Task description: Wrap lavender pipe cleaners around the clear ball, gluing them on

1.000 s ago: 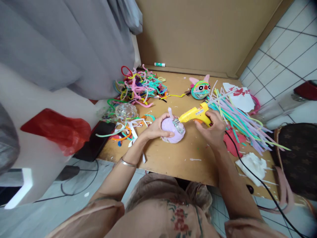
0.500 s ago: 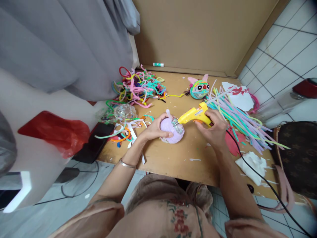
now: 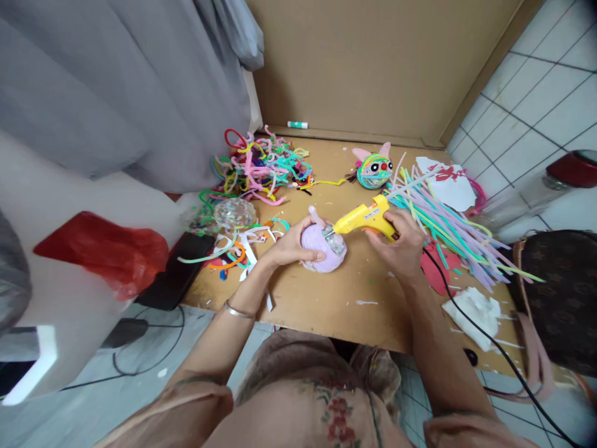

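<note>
My left hand (image 3: 297,244) is wrapped round the left side of a lilac-covered ball (image 3: 329,257), thumb across its front. A bare, clear patch shows on the ball's upper right, and a lilac strip end sticks up from its top. My right hand (image 3: 402,244) grips a yellow glue gun (image 3: 366,218) by its handle. The gun's nozzle points left and down at the bare patch, close to it; whether it touches is too small to tell.
On the wooden table (image 3: 336,317) lie tangled pipe cleaners (image 3: 261,162), a clear ball (image 3: 236,213), a finished-looking striped ball with ears (image 3: 374,169), straight pipe cleaners (image 3: 452,224) and white tissue (image 3: 473,314). The gun's black cord (image 3: 485,344) runs down right.
The lilac ball has tilted slightly in my left hand, and the strip end leans further left. My right hand and the glue gun have shifted a little left and down.
</note>
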{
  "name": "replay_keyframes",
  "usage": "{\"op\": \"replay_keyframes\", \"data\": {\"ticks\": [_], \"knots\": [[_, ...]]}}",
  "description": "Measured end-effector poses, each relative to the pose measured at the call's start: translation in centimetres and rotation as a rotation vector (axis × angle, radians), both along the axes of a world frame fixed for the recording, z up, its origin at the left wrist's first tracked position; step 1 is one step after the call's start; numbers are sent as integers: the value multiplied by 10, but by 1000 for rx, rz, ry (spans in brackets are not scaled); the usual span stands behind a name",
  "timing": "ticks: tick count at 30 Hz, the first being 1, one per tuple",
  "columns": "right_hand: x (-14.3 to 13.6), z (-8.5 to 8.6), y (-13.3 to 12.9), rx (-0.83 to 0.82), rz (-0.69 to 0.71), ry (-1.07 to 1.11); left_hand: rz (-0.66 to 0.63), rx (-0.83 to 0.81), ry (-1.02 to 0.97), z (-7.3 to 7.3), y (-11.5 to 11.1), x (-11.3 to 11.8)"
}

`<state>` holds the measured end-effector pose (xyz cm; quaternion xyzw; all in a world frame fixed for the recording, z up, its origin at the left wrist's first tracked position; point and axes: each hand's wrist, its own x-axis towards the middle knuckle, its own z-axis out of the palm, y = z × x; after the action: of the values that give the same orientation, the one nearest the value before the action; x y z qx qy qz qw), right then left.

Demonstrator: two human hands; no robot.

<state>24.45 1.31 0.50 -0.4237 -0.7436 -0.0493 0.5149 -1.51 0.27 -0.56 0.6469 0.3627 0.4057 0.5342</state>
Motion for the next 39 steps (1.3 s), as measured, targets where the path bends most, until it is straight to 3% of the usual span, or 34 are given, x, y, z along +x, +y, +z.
{"op": "replay_keyframes", "data": {"ticks": [29, 35, 39], "knots": [[5, 1, 1, -18, 50, -5, -14, -14, -39, -2, 0, 0], [1, 0, 2, -122, 5, 69, -30, -18, -54, 0, 0, 1], [1, -1, 4, -344, -122, 136, -11, -24, -28, 1, -1, 1]]}}
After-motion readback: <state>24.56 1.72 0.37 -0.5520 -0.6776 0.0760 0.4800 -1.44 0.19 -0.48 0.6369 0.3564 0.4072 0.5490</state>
